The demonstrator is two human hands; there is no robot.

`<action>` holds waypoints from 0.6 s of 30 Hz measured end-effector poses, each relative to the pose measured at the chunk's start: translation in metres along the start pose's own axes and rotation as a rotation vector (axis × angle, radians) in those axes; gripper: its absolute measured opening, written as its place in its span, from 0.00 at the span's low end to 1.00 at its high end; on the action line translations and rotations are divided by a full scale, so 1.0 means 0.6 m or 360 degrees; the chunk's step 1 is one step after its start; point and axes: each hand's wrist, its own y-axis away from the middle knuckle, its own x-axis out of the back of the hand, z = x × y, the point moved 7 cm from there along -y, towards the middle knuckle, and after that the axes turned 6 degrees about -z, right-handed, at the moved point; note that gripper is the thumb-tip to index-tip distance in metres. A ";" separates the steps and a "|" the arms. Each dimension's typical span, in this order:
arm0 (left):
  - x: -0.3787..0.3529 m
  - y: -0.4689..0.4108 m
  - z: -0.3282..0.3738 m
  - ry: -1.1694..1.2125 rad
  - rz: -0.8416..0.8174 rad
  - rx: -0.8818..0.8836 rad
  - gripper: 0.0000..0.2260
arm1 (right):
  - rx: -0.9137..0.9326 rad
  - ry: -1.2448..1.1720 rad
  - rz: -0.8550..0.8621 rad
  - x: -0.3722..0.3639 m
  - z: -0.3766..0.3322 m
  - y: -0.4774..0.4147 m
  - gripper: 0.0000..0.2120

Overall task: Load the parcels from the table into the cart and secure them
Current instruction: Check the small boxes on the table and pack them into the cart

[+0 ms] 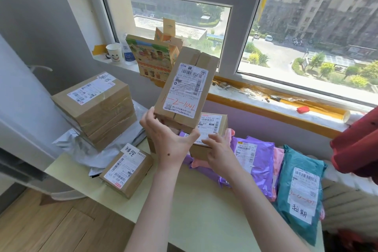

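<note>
Leftward, a large box [96, 104] and a small box [126, 172] wait on the tabletop [184, 210]. At centre the left hand [169, 143] grips the raised parcel [184, 88] by its lower end. The right hand [219, 149] lays its fingers [206, 139] flat on a second box [212, 127]. A tall load tips easily, so it is better to bring that hand underneath before carrying. No cart is in view.

Smiley cup [113, 53] on windowsill [123, 67]
</note>
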 end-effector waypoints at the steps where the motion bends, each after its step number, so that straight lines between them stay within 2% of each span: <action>1: 0.000 -0.001 -0.002 0.0003 -0.0006 -0.0001 0.45 | 0.0001 -0.0006 0.0007 0.000 -0.001 0.000 0.22; 4: -0.003 -0.001 -0.003 0.0008 -0.0020 -0.0025 0.45 | -0.0004 -0.0145 0.0167 0.011 -0.006 0.000 0.20; 6: -0.005 0.000 -0.001 0.0019 -0.0016 -0.0039 0.45 | -0.0040 -0.0369 0.0301 0.029 -0.008 0.003 0.20; 8: -0.008 0.002 0.001 0.0040 -0.0020 -0.0041 0.45 | -0.0097 -0.0801 0.0322 0.046 -0.011 0.007 0.26; 11: -0.016 0.006 0.008 0.0097 -0.0066 -0.0045 0.46 | -0.0150 -0.1572 0.0199 0.062 -0.029 0.015 0.42; 14: -0.023 0.012 0.028 0.0139 -0.0112 0.0021 0.47 | -0.0084 -0.1722 0.0243 0.084 -0.039 0.013 0.47; 18: -0.038 0.016 0.047 0.0258 -0.0168 -0.0006 0.49 | -0.0028 -0.1657 0.0335 0.104 -0.038 0.015 0.53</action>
